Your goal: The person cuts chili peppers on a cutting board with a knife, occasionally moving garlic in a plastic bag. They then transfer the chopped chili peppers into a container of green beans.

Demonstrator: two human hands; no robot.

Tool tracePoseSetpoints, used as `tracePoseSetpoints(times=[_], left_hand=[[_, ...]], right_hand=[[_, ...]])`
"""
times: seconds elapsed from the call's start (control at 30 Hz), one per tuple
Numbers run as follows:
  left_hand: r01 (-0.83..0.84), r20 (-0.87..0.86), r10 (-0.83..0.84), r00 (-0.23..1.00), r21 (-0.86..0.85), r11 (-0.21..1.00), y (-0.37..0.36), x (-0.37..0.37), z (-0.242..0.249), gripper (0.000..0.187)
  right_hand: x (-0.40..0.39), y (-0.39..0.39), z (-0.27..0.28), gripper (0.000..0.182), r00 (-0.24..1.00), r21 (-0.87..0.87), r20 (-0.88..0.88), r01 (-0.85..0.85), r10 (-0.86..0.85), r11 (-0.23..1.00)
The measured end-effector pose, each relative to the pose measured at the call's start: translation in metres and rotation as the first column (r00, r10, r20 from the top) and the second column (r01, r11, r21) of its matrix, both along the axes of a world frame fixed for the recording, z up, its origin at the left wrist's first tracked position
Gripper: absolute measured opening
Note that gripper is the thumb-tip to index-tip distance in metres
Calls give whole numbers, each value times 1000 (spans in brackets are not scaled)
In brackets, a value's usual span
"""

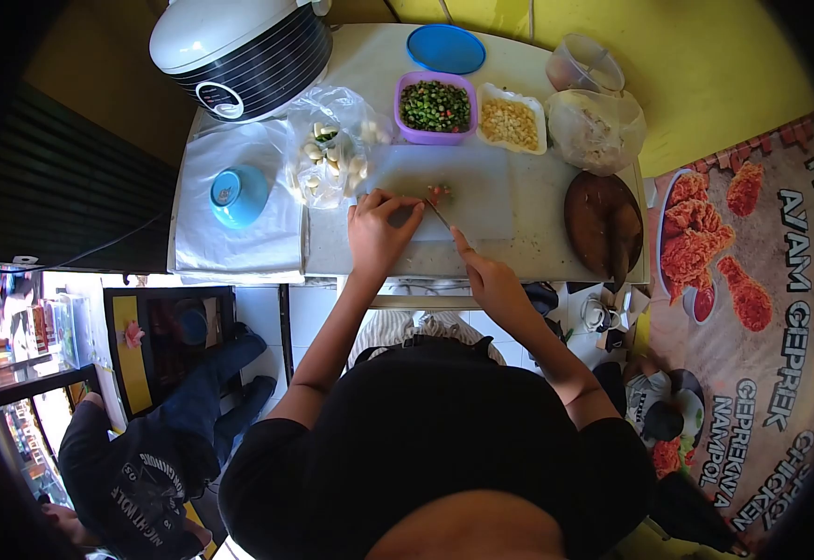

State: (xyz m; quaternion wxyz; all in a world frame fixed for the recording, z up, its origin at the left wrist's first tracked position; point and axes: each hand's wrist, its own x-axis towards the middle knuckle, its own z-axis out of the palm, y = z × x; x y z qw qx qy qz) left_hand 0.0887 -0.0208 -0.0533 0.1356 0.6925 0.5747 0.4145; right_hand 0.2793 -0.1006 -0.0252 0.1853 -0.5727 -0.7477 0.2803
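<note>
My right hand (489, 280) grips a small knife (439, 216), its blade pointing forward and left over a translucent cutting board (484, 191). The fingers of my left hand (384, 229) are pinched together beside the blade tip; what they hold, if anything, is too small to make out. Chopped reddish bits (438, 193) lie on the board just past the knife. Behind the board, a purple tub (433, 140) holds chopped green pieces (435, 105). Next to it stands a white tray (540, 140) of pale chopped bits (508, 123).
Left of the board sit an open plastic bag (325, 166) of pale cloves and an upturned blue bowl (239, 198). A rice cooker (248, 65), blue lid (445, 49), clear tub (584, 63), knotted bag (596, 131) and dark mortar (594, 219) surround them. Another person (146, 467) is at lower left.
</note>
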Motion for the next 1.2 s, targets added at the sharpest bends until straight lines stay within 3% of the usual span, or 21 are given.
tracePoseSetpoints(times=[0.23, 0.37, 0.67, 0.73, 0.93, 1.2], left_hand=[[-6, 26, 6, 1000, 22, 1000, -1, 0, -1, 13], [-5, 33, 4, 999, 26, 1000, -1, -1, -1, 13], [-4, 46, 3, 999, 16, 1000, -1, 0, -2, 12], [-3, 56, 2, 998, 14, 1000, 0, 0, -3, 12], [-4, 79, 4, 997, -6, 1000, 1, -2, -6, 12], [14, 95, -12, 995, -19, 1000, 0, -1, -1, 11]], right_hand=[[7, 13, 14, 53, 980, -127, -200, -5, -21, 992], [2, 16, 12, 53, 975, -94, -220, -6, -14, 996], [3, 18, 10, 61, 994, -44, -77, -80, 76, 996], [1, 16, 0, 72, 990, 6, 112, -85, 84, 996], [-10, 17, -3, 83, 958, -51, 276, -66, 78, 996], [-18, 24, -16, 80, 992, 47, 116, -50, 45, 998]])
